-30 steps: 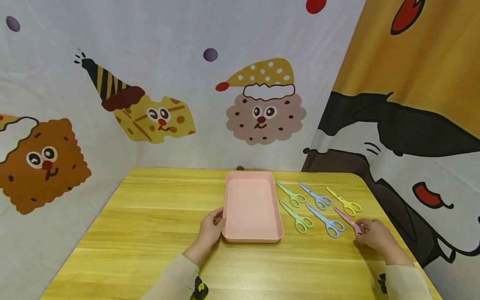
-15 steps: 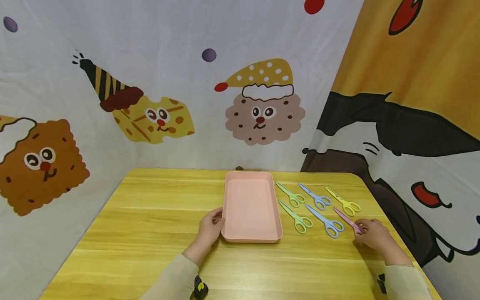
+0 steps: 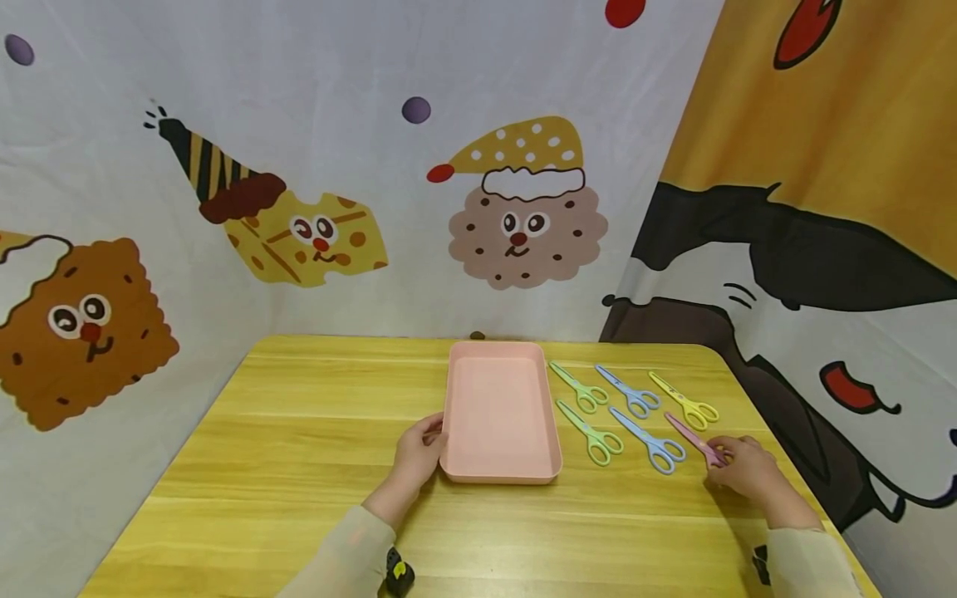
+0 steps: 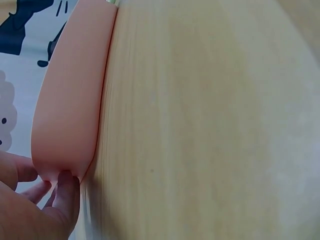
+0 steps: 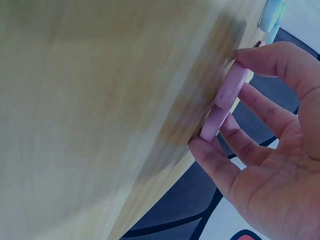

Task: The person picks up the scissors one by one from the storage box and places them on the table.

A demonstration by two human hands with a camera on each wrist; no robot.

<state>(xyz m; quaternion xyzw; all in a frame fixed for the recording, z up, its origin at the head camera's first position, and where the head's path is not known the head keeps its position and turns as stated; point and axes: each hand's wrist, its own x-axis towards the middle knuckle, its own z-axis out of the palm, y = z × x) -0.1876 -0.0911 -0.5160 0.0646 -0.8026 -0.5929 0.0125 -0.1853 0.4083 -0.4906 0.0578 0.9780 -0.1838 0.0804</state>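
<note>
In the head view, a shallow pink tray (image 3: 499,411) lies at the middle of the table. My left hand (image 3: 417,455) holds it by the left side close to the near corner; in the left wrist view the thumb (image 4: 65,197) presses the tray's outer wall (image 4: 72,100). Over at the right, my right hand (image 3: 748,472) grips the handles of a pair of pink scissors (image 3: 691,436). The right wrist view has thumb and fingers about the pink handle loops (image 5: 231,87). These scissors point away and to the left, their blades low over or on the table; which, I cannot tell.
Between tray and right hand lie two green scissors (image 3: 598,444) (image 3: 586,394), two blue scissors (image 3: 658,451) (image 3: 637,399) and yellow scissors (image 3: 695,411). The wooden table (image 3: 299,432) ends at a cartoon-printed cloth (image 3: 336,108) behind.
</note>
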